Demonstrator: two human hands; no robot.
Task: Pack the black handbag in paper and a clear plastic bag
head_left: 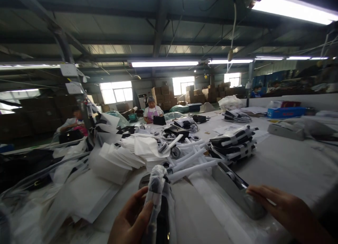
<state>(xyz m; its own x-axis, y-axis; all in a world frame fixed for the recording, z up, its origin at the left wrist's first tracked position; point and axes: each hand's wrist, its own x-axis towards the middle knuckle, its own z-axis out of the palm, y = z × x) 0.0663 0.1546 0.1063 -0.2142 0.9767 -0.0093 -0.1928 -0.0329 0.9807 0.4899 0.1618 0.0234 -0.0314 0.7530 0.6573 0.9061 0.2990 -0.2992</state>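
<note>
My left hand is closed around a black bag handle wrapped in clear, whitish film. Below it, the black bag stands on the table, partly covered in white wrapping and cut off by the bottom edge. To the right lies a long grey tape dispenser with a shiny strip along its top. My right hand is at the dispenser's near part, thumb and fingers pinched together. What sits between those fingertips is too small to make out.
White paper sheets are heaped at left. White tubes lie in the middle, with stacked wrapped black bags behind. A second grey dispenser and a blue box stand at right. A co-worker sits across the table.
</note>
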